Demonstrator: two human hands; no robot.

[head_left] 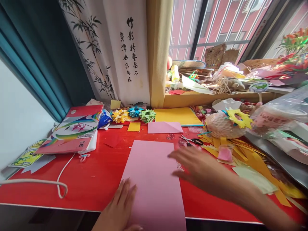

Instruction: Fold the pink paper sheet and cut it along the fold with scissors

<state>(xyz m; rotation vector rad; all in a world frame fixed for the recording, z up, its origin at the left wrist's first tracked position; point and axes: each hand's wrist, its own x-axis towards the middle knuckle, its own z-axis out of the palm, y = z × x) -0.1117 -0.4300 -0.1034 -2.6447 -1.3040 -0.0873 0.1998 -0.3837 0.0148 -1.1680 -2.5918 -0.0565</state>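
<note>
Pink paper (154, 179) is lying flat on the red table (96, 179), overhanging its near edge. Left hand (120, 205) is pressing its corner, fingers together; right hand (194, 166) is resting spread on its right edge — blurred. Uneven pressure could skew or crease it — or slide it off.

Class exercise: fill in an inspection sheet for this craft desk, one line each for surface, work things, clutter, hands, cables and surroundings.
Surface: red table, mostly covered.
Work things: large pink sheet lying flat at the front edge; smaller pink sheet behind it.
Clutter: scissors, yellow paper strips, folded paper stars, yellow card, booklet, plastic bags.
Hands: left hand flat on the pink sheet's near left corner; right hand open, blurred, at its right edge.
Cables: white cord looped at left.
Surroundings: bamboo-print curtain, barred window, crowded sill.
</note>
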